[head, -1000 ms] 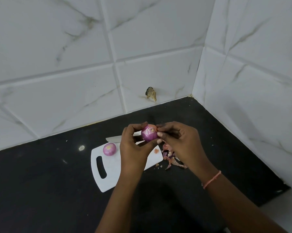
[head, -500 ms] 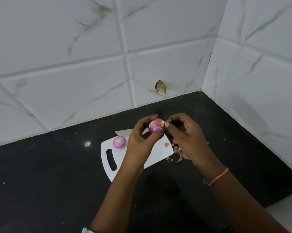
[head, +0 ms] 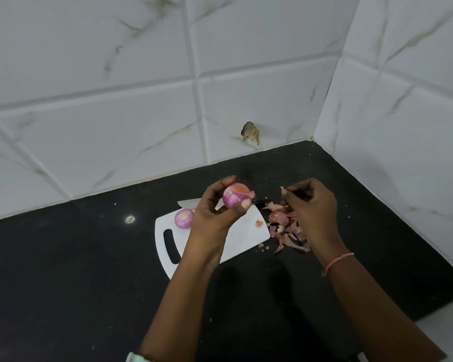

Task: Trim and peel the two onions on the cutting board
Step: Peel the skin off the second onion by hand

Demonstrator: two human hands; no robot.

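My left hand point(head: 215, 215) grips a purple onion point(head: 234, 195) above the white cutting board point(head: 246, 233); a patch of orange skin still clings to its top. My right hand point(head: 311, 205) has drawn away to the right and pinches a small strip of onion skin point(head: 283, 190) over the peel pile point(head: 285, 228). A second, peeled onion point(head: 184, 218) lies on the board's far left corner. The knife point(head: 187, 203) lies behind the board, its blade showing left of my hand and its dark handle mostly hidden.
The board sits on a black countertop point(head: 76, 270) in a corner of white marble-pattern tiled walls point(head: 115, 113). A chipped spot point(head: 251, 132) marks the back wall. A small onion scrap point(head: 259, 223) lies on the board. The counter's right edge point(head: 429, 317) drops off near my right forearm.
My right hand has pulled away from the onion to the right, taking a strip of skin with it. The left hand keeps holding the onion; the camera view shifted slightly.
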